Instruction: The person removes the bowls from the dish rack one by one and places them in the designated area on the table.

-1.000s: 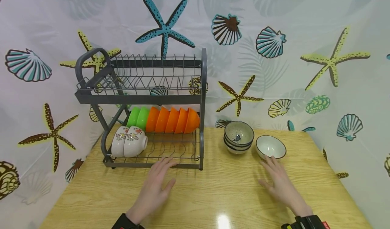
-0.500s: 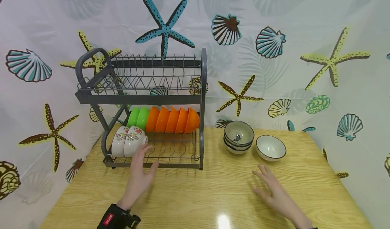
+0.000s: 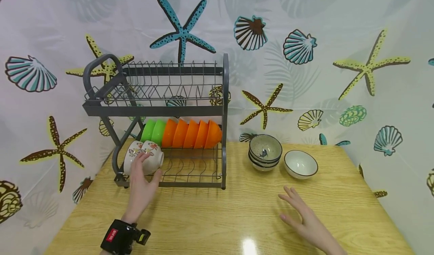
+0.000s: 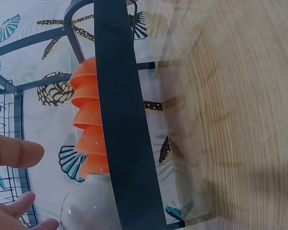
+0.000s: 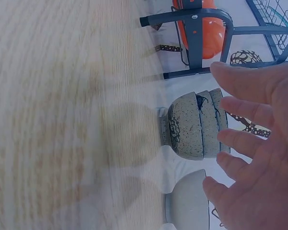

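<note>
My left hand [image 3: 141,185] reaches to the front left of the dish rack [image 3: 190,185], its fingers overlapping two white floral bowls [image 3: 154,155] in the head view. Those bowls stand on edge in the lower tier. In the left wrist view the fingers [image 4: 19,153] are spread beside a white bowl [image 4: 89,206]. My right hand [image 3: 306,221] hovers over the table with fingers apart, holding nothing. Ahead of it is a white bowl with a dark rim [image 3: 301,165]. Just left of that bowl stands a stack of speckled grey bowls [image 3: 266,149].
Behind the floral bowls, green bowls [image 3: 152,131] and several orange bowls [image 3: 193,134] stand in a row on the lower tier. The rack's upper wire tier [image 3: 169,83] sits above them. A patterned cloth [image 3: 322,21] hangs behind the wooden table [image 3: 217,217].
My left hand has moved left, from the rack's front middle to the floral bowls. The right hand has drawn back slightly from the white bowl, toward me. The dishes have stayed put.
</note>
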`<state>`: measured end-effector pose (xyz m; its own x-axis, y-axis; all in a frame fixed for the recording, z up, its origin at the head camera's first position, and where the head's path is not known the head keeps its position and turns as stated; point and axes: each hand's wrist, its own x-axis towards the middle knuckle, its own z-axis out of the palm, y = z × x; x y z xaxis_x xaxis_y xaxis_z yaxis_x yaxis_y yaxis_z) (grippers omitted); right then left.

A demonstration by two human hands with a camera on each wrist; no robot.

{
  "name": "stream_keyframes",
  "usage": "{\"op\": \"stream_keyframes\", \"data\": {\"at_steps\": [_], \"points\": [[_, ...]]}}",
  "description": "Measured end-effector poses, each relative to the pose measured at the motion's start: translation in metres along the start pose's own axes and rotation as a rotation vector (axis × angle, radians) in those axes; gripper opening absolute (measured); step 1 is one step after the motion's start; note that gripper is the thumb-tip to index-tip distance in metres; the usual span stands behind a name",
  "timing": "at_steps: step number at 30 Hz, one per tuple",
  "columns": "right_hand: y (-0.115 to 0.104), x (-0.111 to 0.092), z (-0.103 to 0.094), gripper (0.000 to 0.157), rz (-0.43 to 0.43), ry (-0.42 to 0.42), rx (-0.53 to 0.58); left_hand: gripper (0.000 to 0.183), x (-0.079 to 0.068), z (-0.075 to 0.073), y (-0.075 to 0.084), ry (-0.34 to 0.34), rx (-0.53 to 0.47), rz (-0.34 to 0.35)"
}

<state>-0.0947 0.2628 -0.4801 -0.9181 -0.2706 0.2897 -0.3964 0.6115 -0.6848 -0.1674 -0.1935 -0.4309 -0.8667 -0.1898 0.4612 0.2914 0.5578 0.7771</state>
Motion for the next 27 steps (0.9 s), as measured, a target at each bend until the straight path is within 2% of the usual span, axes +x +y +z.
{"op": "stream_keyframes", "data": {"at_steps": [9,13,17,23,27], "points": [[0.001,-0.003,0.004,0.05,-0.009,0.007,-0.008,0.057,0.006,-0.005,-0.001,0.057,0.026,0.023],[0.0,-0.003,0.004,0.049,0.002,-0.004,0.003,0.057,0.009,-0.007,0.0,0.073,0.048,-0.004],[0.0,-0.003,0.005,0.049,-0.012,0.002,-0.001,0.059,0.012,-0.008,-0.003,0.058,0.08,-0.043],[0.0,-0.003,0.005,0.052,-0.044,0.015,-0.024,0.065,0.018,-0.011,-0.004,0.028,0.151,-0.035],[0.0,-0.003,0.005,0.053,-0.046,0.015,-0.031,0.067,0.024,-0.014,-0.002,-0.015,0.201,-0.083]]}}
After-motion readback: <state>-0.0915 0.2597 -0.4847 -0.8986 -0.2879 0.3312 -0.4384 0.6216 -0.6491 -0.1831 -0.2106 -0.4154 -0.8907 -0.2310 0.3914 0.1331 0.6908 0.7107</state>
